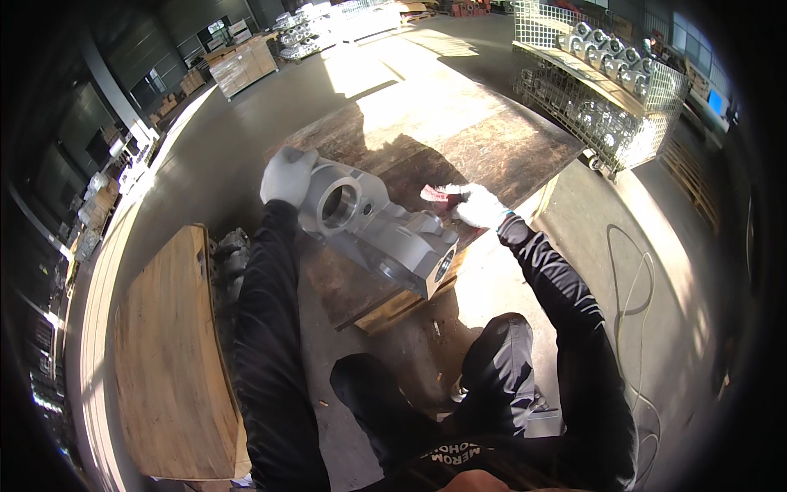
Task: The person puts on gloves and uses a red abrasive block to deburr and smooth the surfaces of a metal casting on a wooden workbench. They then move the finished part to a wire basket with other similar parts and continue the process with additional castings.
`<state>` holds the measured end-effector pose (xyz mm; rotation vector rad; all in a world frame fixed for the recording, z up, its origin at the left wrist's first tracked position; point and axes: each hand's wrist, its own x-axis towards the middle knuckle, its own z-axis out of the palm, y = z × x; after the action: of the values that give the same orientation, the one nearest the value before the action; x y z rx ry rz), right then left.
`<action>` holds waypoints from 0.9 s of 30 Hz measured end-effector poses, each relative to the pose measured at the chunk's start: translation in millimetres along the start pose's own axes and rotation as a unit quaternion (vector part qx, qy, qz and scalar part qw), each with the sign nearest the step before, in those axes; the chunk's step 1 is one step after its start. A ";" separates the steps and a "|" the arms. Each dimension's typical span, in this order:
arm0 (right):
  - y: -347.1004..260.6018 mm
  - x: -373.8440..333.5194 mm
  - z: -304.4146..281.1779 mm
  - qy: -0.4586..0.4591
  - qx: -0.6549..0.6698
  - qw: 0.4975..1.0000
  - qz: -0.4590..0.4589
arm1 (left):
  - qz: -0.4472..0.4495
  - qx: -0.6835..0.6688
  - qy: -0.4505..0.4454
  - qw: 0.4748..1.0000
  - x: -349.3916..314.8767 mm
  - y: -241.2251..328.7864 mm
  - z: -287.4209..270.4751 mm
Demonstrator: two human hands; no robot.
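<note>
Work on the casting (385, 238) looks part-way, IMO: it's on the brown table (525, 148), one end reaching to the near edge. L hand (288, 176), gloved, is part-curled over the casting's far-left end, steadying it; exact grip n/a, fingers partly hidden. R hand (481, 207), also gloved, is closed around a red-and-white item (438, 197) just right of the casting, apparently not touching. Can't tell which surfaces are done vs. left. Similar-looking parts (619, 64) sit well beyond, to the casting's right; status unk.
</note>
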<state>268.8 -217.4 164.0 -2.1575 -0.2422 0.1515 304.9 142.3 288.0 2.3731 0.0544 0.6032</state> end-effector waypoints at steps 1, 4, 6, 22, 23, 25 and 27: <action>11.4 13.5 4.8 0.011 -0.055 0.998 -0.016 | 0.008 -0.009 0.003 1.000 2.3 -0.9 1.5; 28.0 41.1 12.0 -0.088 -0.042 0.993 -0.069 | -0.027 -0.107 -0.029 0.993 6.0 -4.6 4.7; 26.1 41.9 16.8 -0.096 -0.003 0.994 -0.054 | 0.008 -0.184 -0.030 0.982 7.2 -7.2 4.2; 35.2 -109.3 110.7 0.054 0.393 0.916 -0.066 | 0.067 -0.181 -0.142 0.971 -3.4 -18.3 -33.8; 34.8 -90.2 102.0 0.006 0.379 0.925 -0.032 | 0.063 -0.178 -0.137 0.972 -3.2 -17.8 -32.9; 34.6 -70.1 95.1 -0.057 0.374 0.925 0.013 | 0.072 -0.181 -0.129 0.972 -2.8 -17.8 -31.2; 34.6 -63.2 98.8 -0.094 0.385 0.917 0.041 | 0.090 -0.173 -0.120 0.973 -2.1 -19.6 -30.3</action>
<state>191.6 -171.7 80.9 -1.3639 -0.1620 0.4284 292.2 175.4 295.0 2.1039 -0.3487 0.3679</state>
